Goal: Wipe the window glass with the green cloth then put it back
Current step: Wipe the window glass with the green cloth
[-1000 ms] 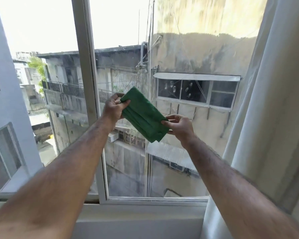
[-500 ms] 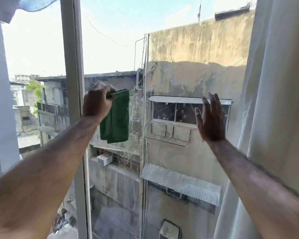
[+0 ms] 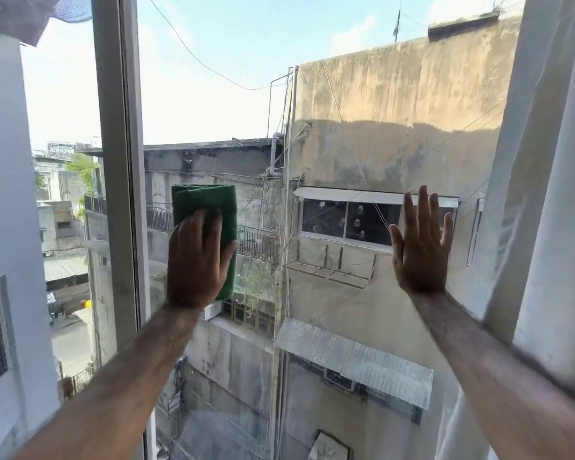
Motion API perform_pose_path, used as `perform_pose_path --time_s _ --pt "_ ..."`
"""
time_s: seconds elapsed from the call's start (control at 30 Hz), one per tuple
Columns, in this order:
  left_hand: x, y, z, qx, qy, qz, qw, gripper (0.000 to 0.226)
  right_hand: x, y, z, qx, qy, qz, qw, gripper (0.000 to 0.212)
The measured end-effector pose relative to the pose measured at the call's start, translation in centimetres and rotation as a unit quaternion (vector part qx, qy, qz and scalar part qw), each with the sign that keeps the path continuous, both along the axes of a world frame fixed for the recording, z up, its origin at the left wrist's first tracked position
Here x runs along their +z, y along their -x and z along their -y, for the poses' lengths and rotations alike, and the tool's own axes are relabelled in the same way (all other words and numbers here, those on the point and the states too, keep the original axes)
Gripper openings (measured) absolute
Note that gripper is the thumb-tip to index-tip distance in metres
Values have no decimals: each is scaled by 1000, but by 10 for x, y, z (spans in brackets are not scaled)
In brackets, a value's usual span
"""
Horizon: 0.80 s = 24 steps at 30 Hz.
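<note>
The folded green cloth [image 3: 204, 200] lies flat against the window glass [image 3: 312, 144], just right of the vertical window frame [image 3: 118, 161]. My left hand [image 3: 196, 260] presses on the cloth with its palm and spread fingers, covering the lower half of it. My right hand [image 3: 420, 244] is flat on the same pane further right, fingers apart and pointing up, holding nothing. Smudges and fingerprint marks show on the glass between my hands.
A pale curtain [image 3: 551, 194] hangs along the right edge, close to my right forearm. Another glass pane [image 3: 57, 194] lies left of the frame. Buildings and sky show beyond the window.
My left hand turned and laid the hanging cloth flat on the glass, a little lower and to the right. My right hand stayed raised and now rests flat on the pane. The view came closer.
</note>
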<state>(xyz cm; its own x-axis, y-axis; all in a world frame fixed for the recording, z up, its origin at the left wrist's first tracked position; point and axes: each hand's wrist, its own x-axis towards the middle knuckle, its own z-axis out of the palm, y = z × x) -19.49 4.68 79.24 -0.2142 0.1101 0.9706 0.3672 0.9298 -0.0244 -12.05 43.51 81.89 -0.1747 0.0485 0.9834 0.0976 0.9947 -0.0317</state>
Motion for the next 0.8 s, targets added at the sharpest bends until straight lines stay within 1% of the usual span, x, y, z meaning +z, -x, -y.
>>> perform_pose_path --time_s 0.03,0.07,0.13,0.23,0.3,0.43,0.53,0.6,0.63,0.73,0.8 --pt "-14 5 -2 3 12 9 1000 66 -1 4 -3 -3 -7 -7 1000 60" --pt "-24 10 -4 -1 15 12 1000 70 -2 7 -5 -6 -13 -13 1000 60" --pt "-33 19 -7 -12 1 5 1000 68 -4 11 -8 -7 -19 -23 1000 61" --pt "-26 28 -11 -6 -10 -10 1000 64 -5 16 -8 -11 -22 -42 999 60" --pt "-3 34 -15 0 -32 -16 999 62 -4 16 -8 -14 -18 -48 999 60" --pt "69 36 -48 7 -120 -7 993 60 -6 16 -10 -11 -21 -45 999 60" --pt "99 32 -78 -18 -139 -21 990 61 -6 16 -10 -8 -20 -45 999 60" --pt "97 28 -97 -34 -115 -43 992 63 -6 15 -10 -8 -22 -48 999 60" --pt "89 26 -106 -47 -84 -57 994 65 -6 15 -11 -7 -24 -50 998 60" --pt "36 21 -128 -84 49 -76 992 67 -4 16 -13 -7 -32 -53 998 60" --pt "-10 19 -119 -77 112 -66 989 69 -5 16 -14 -5 -37 -55 998 60"
